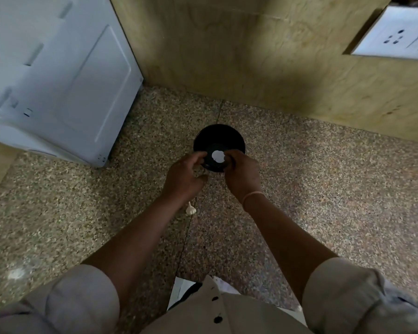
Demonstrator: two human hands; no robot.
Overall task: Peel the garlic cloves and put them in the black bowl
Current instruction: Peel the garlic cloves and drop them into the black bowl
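Note:
A black bowl [217, 138] stands on the speckled stone counter near the back wall. Over its near rim a white garlic piece [218, 157] is held between both hands. My right hand [241, 173] pinches it from the right with curled fingers. My left hand [187, 175] has its fingertips curled at the garlic's left side. A whole garlic bulb [190, 209] with a short stem lies on the counter below my left wrist. The bowl's inside looks dark, and I cannot tell what lies in it.
A white appliance [53, 75] stands at the back left. A yellowish stone wall [263, 51] rises just behind the bowl, with a white socket plate [396, 36] at the upper right. A grout seam [188, 227] runs along the counter under my hands.

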